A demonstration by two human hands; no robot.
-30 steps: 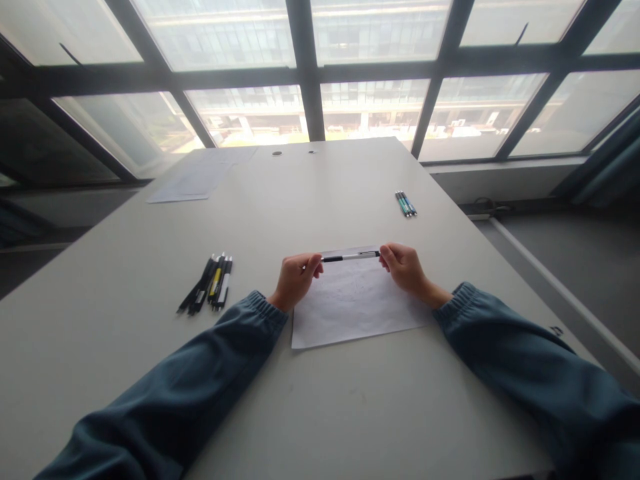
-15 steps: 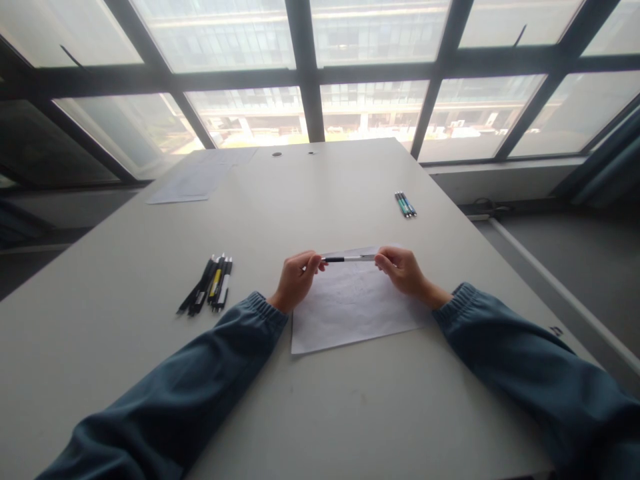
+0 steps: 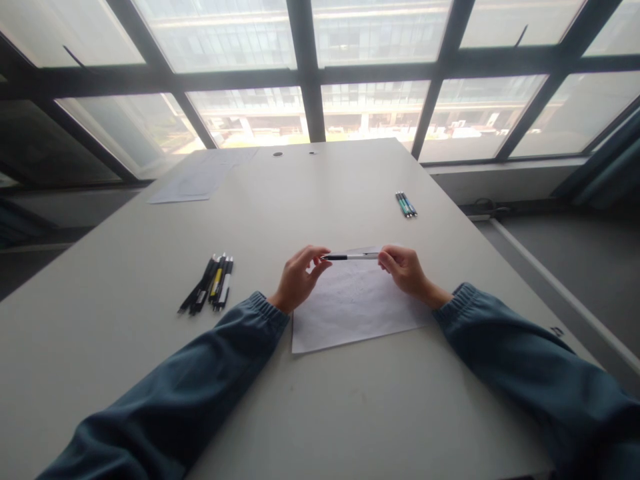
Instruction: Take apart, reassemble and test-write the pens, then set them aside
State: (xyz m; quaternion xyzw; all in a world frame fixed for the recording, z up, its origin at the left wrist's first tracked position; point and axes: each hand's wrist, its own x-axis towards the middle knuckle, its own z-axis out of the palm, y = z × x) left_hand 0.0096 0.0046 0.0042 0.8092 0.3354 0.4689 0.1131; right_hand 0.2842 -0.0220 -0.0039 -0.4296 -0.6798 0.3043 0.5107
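Observation:
A pen [image 3: 354,257] with a white barrel, a black grip section and a clip is held level above a sheet of paper [image 3: 350,313]. My right hand [image 3: 406,270] is closed on its clip end. At the dark end, the fingers of my left hand [image 3: 299,277] are around the tip, with thumb and forefinger slightly parted. Faint marks show on the paper, which lies flat on the table under both hands. Left of my left hand lies a group of several pens [image 3: 207,285], mostly black, with one yellow and one white barrel.
Several blue and green pens [image 3: 406,205] lie together toward the table's right edge. Large sheets of paper [image 3: 193,180] rest at the far left of the white table [image 3: 310,413]. Beyond the far edge are windows with dark frames [image 3: 313,110].
The fingers of my left hand have loosened, with thumb and forefinger parting at the pen's dark end. The pen and my right hand have moved slightly up and right.

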